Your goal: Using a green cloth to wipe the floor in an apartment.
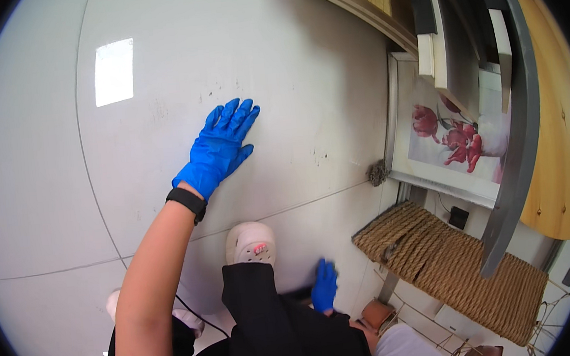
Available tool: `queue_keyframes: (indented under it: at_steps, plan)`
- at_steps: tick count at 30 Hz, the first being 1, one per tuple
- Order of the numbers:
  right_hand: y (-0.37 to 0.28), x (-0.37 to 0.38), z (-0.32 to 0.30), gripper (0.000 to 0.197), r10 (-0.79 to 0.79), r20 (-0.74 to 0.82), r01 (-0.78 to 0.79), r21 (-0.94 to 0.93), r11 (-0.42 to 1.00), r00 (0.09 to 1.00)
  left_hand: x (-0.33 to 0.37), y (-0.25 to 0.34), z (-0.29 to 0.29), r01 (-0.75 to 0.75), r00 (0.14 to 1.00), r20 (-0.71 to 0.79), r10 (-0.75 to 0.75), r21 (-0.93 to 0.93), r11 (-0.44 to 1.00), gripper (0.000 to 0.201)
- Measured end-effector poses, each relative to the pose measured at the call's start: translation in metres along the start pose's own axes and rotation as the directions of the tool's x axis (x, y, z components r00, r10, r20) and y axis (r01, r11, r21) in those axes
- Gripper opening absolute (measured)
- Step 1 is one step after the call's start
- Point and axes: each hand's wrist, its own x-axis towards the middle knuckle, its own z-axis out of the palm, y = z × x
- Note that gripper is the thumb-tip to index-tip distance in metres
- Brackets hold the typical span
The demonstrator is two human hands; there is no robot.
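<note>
My left hand, in a blue glove, stretches out over the pale tiled floor. Its fingers are spread, palm toward the tile, and nothing is in it. I cannot tell whether it touches the surface. Dark specks dot the tile around it. My right hand, also blue-gloved and slightly blurred, is lower down beside my black-trousered leg. Its fingers look stretched out, with no object visible in them. A grey, fuzzy clump lies on the floor to the right.
At right, a framed picture of red flowers stands below wooden boards. A woven rope seat and a curved grey bar are nearby. My pale clog rests near a floor seam. A thin black cable runs by my leg.
</note>
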Motion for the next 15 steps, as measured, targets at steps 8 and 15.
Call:
queue_keyframes:
  at_steps: [8, 15]
  plan:
    - [-0.002, 0.113, -0.117, 0.051, 0.085, -0.609, 0.124, 0.293, 0.948, 0.789, -0.008, -0.005, -0.009, 0.024, 1.000, 0.015, -0.024, -0.001, 1.000, 0.065]
    - [-0.139, 0.299, -0.291, 0.038, -0.292, -0.898, 0.656, -0.004, 0.755, 0.330, -0.004, -0.003, -0.009, 0.030, 0.999, 0.020, -0.029, -0.002, 1.000, 0.066]
